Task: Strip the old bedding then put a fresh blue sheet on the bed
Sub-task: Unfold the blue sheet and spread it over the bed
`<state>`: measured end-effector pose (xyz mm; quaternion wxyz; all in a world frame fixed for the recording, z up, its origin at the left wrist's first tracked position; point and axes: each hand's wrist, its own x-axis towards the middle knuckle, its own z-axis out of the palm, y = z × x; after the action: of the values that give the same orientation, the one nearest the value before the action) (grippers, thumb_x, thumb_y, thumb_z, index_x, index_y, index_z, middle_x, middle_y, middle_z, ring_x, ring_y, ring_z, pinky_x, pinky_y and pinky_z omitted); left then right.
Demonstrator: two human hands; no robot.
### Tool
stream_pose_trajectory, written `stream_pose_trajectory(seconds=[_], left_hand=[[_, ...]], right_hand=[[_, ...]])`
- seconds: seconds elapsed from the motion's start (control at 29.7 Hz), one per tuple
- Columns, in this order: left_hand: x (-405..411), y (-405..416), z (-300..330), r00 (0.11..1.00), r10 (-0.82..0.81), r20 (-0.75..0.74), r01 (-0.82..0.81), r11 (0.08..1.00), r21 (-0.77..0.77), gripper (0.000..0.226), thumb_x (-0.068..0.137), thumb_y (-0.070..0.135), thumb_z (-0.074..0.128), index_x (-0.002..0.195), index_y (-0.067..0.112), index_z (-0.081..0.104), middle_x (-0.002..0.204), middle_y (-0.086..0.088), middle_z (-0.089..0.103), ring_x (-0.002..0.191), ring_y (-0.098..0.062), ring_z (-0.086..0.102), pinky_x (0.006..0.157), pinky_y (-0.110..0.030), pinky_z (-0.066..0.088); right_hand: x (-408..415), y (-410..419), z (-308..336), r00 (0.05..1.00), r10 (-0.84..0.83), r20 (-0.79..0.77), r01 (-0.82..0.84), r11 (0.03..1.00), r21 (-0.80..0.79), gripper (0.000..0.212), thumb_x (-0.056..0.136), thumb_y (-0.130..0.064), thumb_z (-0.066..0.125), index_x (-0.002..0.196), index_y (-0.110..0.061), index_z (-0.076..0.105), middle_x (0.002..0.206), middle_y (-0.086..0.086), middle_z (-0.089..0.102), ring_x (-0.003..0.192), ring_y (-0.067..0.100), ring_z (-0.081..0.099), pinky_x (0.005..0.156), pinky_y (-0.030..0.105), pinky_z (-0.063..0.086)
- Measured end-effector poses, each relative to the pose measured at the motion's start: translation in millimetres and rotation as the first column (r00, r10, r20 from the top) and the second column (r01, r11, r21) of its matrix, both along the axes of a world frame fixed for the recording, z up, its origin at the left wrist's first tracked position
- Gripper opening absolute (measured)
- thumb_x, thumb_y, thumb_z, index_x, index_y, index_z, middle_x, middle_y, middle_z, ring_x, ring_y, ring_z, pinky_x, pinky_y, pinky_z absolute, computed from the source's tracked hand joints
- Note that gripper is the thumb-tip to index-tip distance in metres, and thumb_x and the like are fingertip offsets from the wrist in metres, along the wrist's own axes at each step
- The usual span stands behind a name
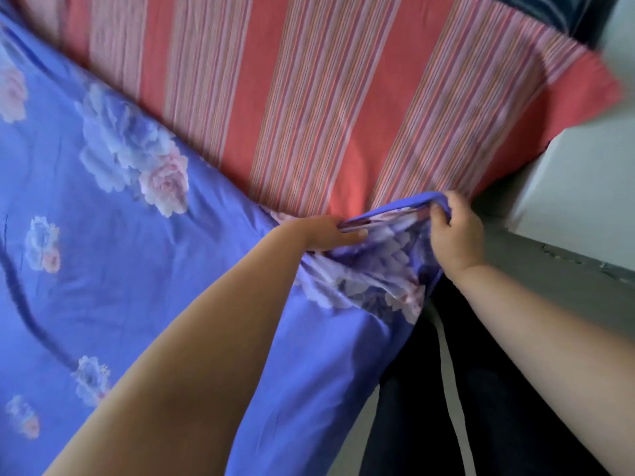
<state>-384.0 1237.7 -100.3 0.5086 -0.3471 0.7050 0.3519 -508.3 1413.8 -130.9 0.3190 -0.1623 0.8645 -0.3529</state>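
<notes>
A pale wall [580,187] stands just right of the hand and above it. Below it a grey ledge [549,259] runs off rightward. Pale floor [347,438] shows below the hand. Light looks soft, perhaps daylight.

Blue sheet [103,235], pale pink-white-lilac flower print. Striped cover [309,97], coral-red bands with thin pink-white pinstripes. Dark navy trousers [481,389], white side stripe.
</notes>
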Motion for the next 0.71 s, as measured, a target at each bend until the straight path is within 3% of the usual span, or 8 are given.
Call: stream_pose_trajectory(seconds=[0.13,0.24,0.3,0.4,0.47,0.54,0.64,0.71], left_hand=[[-38,-11,3,0.961,-0.262,0.091,0.276,0.870,-0.407,0.046,0.086,0.044,0.061,0.124,0.018,0.058,0.125,-0.008,0.060,0.113,-0.031,0.058,0.084,-0.037,0.046],[-74,-15,16,0.968,-0.250,-0.037,0.184,0.798,-0.574,0.035,0.088,0.019,0.052,0.123,0.018,0.058,0.128,-0.008,0.058,0.116,-0.032,0.056,0.085,-0.038,0.046],[-95,-11,22,0.937,-0.272,-0.218,0.096,0.802,-0.589,0.032,0.086,0.015,0.049,0.115,0.018,0.060,0.121,-0.009,0.060,0.110,-0.033,0.058,0.074,-0.036,0.043],[-101,-4,25,0.885,-0.316,-0.343,0.093,0.840,-0.534,0.024,0.083,0.014,0.050,0.105,0.018,0.059,0.111,-0.005,0.059,0.101,-0.032,0.058,0.066,-0.034,0.037],[-102,-1,28,0.862,-0.309,-0.401,0.071,0.858,-0.509,0.022,0.082,0.016,0.051,0.102,0.019,0.059,0.107,-0.003,0.057,0.098,-0.032,0.059,0.064,-0.035,0.038],[-103,-2,33,0.852,-0.302,-0.427,0.060,0.868,-0.493,0.024,0.083,0.022,0.053,0.106,0.022,0.059,0.106,-0.001,0.055,0.095,-0.027,0.058,0.063,-0.034,0.035],[-109,-10,40,0.842,-0.411,-0.349,0.188,0.830,-0.525,0.025,0.084,0.035,0.057,0.106,0.024,0.061,0.107,-0.001,0.051,0.100,-0.023,0.051,0.069,-0.033,0.035],[-118,-17,41,0.793,-0.539,-0.284,0.327,0.769,-0.549,0.039,0.078,0.050,0.065,0.106,0.023,0.063,0.114,-0.001,0.051,0.114,-0.027,0.042,0.086,-0.037,0.036]], right_hand=[[-41,15,-4,0.911,-0.397,-0.110,0.399,0.917,-0.005,0.026,0.096,-0.009,0.040,0.105,0.012,0.052,0.104,0.033,0.059,0.095,0.041,0.056,0.079,0.039,0.031],[-60,14,-6,0.875,-0.479,-0.071,0.483,0.873,0.066,0.031,0.093,-0.008,0.039,0.116,0.011,0.047,0.116,0.032,0.056,0.107,0.042,0.054,0.087,0.039,0.030],[-62,-1,1,0.920,-0.367,-0.137,0.366,0.930,-0.039,0.040,0.085,-0.010,0.049,0.122,0.005,0.048,0.120,0.024,0.055,0.112,0.035,0.053,0.093,0.035,0.034],[-70,-34,10,0.944,0.081,-0.319,-0.131,0.982,-0.137,0.060,0.080,-0.024,0.064,0.134,-0.005,0.045,0.132,0.013,0.052,0.117,0.024,0.051,0.101,0.036,0.039],[-85,-57,17,0.916,0.397,0.059,-0.382,0.908,-0.170,0.083,0.078,-0.042,0.072,0.146,-0.024,0.029,0.142,0.003,0.046,0.114,0.013,0.054,0.101,0.035,0.041],[-92,-73,19,0.753,0.546,0.367,-0.514,0.836,-0.189,0.089,0.072,-0.041,0.078,0.145,-0.033,0.026,0.132,-0.003,0.052,0.109,0.010,0.058,0.098,0.030,0.045],[-100,-87,17,0.566,0.687,0.455,-0.739,0.668,-0.090,0.027,0.075,-0.023,0.078,0.093,-0.020,0.058,0.088,0.000,0.060,0.082,0.017,0.058,0.073,0.028,0.044],[-109,-85,22,0.549,0.718,0.427,-0.794,0.608,-0.001,0.029,0.078,-0.029,0.075,0.065,-0.018,0.052,0.065,0.001,0.051,0.063,0.016,0.048,0.058,0.028,0.035]])
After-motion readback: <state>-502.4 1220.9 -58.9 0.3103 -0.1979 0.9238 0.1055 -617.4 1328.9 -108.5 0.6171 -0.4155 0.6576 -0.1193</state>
